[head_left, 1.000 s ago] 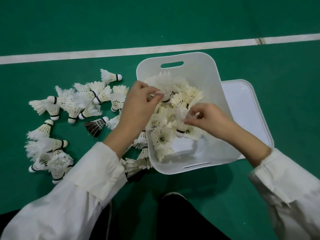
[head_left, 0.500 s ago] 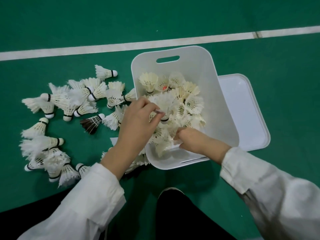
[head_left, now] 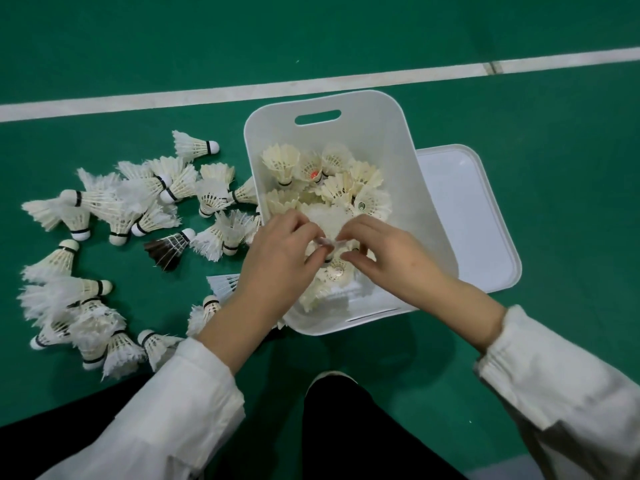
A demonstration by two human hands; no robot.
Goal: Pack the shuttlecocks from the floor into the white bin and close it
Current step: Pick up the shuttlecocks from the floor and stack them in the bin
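**Hand pose**
- L hand (head_left: 277,251): enters from lower left over the near-left rim of the white plastic bin with slot handle (head_left: 381,133). Back of hand up, wrist roughly straight, fingers curled in, tips meeting the thumb in a pinch.
- R hand (head_left: 388,251): enters from lower right across the bin's near-right wall. Back of hand up, fingers curled toward the L hand.
- The hands are close together, fingertips nearly touching. Both pinch the fluffy white feather shuttlecock (head_left: 323,220) at bin ctr, just above the packed pile. The grip point is small and partly hidden, and the cork end can't be made out.

**Bin**
- Stands open on the green court floor (head_left: 554,168).
- Inside, cream feather shuttlecocks (head_left: 346,183) lie packed, most w/ skirts up. One shows an orange spot (head_left: 314,174).
- The white rectangular plastic lid (head_left: 481,216) lies flat on the floor at the bin's R side. Can't tell whether it touches the bin or sits partly under it.

**Floor**
- L of the bin, loose white feather shuttlecocks (head_left: 114,209) lie on their sides in a rough arc, from beside the bin's left wall round to near the L forearm.
- One dark brown-feathered shuttlecock (head_left: 166,249) lies among them.

**Other**
- Loose white sleeves (head_left: 166,410) cover both forearms to the wrist.
- A black-clad leg (head_left: 346,427) shows at bottom ctr.
- A white painted court line (head_left: 207,95) crosses the floor beyond the bin.
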